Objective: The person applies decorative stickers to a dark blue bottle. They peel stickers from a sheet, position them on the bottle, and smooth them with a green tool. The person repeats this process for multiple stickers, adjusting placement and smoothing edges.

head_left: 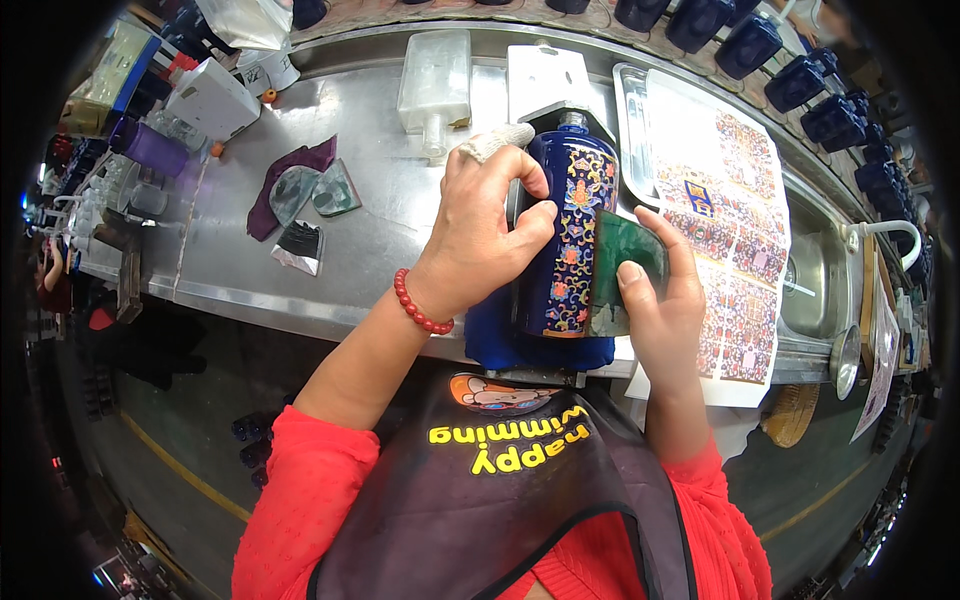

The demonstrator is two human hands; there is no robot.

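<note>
A dark blue bottle (pixel 535 235) with a bare threaded neck lies tilted in front of me. Its face carries a colourful floral decal panel (pixel 578 235). My left hand (pixel 490 225) grips the bottle's left side, thumb and index fingertip against it; a pale knitted cover (pixel 495 142) shows at its far fingers. My right hand (pixel 665 290) holds a flat green scraper (pixel 622 262) between thumb and fingers, its edge along the decal's right side. Under the bottle is blue cloth (pixel 490 335). The bottle's underside is hidden.
A printed decal sheet (pixel 745 250) lies right, partly over a metal tray (pixel 632 130). Behind stand a clear bottle (pixel 436 85) and a white box (pixel 545 80). Scraper pieces (pixel 335 188) and a purple cloth (pixel 262 215) lie left. A sink (pixel 815 290) is far right; blue bottles (pixel 748 45) line the back.
</note>
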